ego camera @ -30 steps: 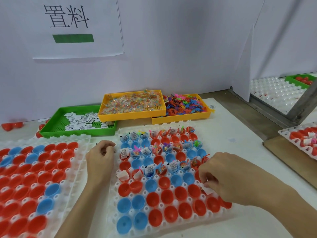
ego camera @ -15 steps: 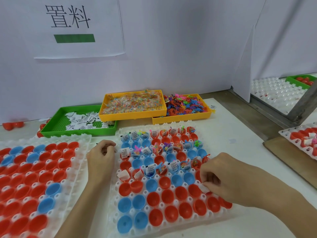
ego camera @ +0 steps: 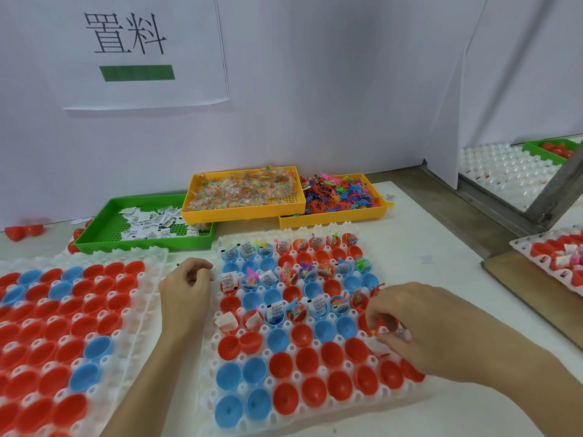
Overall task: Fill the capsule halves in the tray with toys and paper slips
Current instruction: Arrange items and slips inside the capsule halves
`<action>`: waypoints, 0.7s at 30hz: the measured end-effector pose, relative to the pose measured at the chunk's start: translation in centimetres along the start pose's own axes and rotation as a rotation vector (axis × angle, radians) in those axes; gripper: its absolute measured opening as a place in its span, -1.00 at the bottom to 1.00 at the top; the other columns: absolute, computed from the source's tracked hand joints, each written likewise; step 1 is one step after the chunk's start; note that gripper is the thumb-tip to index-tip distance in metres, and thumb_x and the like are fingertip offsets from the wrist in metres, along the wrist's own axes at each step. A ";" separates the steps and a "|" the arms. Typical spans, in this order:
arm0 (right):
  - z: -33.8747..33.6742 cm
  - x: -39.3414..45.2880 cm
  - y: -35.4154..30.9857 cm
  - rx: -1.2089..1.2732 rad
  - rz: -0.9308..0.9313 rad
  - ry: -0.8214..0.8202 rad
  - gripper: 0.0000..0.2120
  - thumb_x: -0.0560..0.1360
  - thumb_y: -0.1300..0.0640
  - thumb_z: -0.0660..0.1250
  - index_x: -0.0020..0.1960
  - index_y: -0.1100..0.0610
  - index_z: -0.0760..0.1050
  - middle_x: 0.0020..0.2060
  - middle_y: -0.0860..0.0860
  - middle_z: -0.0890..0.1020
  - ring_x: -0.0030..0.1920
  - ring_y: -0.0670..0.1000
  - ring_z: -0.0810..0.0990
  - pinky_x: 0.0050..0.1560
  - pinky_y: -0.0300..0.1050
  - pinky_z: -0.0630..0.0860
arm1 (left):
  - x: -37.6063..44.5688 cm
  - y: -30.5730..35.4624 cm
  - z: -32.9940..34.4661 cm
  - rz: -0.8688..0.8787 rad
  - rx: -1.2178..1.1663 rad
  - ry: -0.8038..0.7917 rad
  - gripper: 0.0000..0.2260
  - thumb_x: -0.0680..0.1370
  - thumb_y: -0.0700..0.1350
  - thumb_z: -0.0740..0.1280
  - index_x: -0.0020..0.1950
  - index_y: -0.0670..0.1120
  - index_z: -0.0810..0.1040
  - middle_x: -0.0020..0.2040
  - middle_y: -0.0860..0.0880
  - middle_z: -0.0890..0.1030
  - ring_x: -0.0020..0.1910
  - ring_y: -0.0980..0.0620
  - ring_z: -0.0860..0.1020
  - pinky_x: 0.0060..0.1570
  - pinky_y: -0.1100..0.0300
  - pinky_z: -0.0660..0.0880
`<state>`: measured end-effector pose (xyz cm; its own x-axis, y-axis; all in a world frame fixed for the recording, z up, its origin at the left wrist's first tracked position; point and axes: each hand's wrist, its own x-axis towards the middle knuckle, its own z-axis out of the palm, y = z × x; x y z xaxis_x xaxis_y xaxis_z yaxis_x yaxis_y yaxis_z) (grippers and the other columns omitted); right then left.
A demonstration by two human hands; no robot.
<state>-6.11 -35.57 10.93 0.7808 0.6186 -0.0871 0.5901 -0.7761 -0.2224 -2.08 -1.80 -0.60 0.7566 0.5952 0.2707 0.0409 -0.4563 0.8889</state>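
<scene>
Barely shifted since earlier: right hand pinching paper slips over right-edge capsule halves, left hand curled, contents indiscernible, near rows unfilled.

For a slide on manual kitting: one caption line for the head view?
Right hand drops a paper slip into the capsule tray; left hand waits beside it.

White wall sign with black characters and green bar
</scene>
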 end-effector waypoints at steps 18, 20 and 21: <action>-2.1 7.1 4.8 0.115 0.096 0.282 -0.83 0.58 -0.03 0.32 0.14 -0.08 0.60 -0.08 -0.29 0.56 -0.08 -0.27 0.52 -0.06 -0.26 0.49 | 0.1 -0.1 0.0 -0.006 -0.004 -0.001 -0.75 0.51 -0.32 0.25 -0.18 -0.02 0.62 -0.22 0.08 0.64 -0.22 0.20 0.57 -0.27 0.32 0.41; -2.2 10.5 6.8 0.192 0.133 0.360 -0.80 0.59 0.06 0.33 0.19 0.00 0.60 0.02 -0.15 0.63 -0.07 -0.23 0.53 -0.13 -0.34 0.41 | 0.1 -0.1 0.1 -0.008 -0.007 -0.002 -0.74 0.51 -0.33 0.25 -0.19 -0.01 0.62 -0.22 0.07 0.64 -0.20 0.16 0.58 -0.26 0.29 0.43; -2.2 12.2 7.8 0.218 0.158 0.389 -0.78 0.60 0.10 0.32 0.22 0.04 0.59 0.08 -0.08 0.64 -0.05 -0.19 0.54 -0.08 -0.33 0.41 | 0.1 0.0 0.1 -0.008 -0.010 -0.004 -0.73 0.50 -0.33 0.25 -0.19 0.00 0.62 -0.23 0.07 0.64 -0.20 0.14 0.58 -0.25 0.28 0.43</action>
<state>8.45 -34.33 10.27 0.9012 0.3707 0.2246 0.4332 -0.7877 -0.4380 -1.96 -1.78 -0.63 0.7588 0.5962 0.2622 0.0402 -0.4447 0.8948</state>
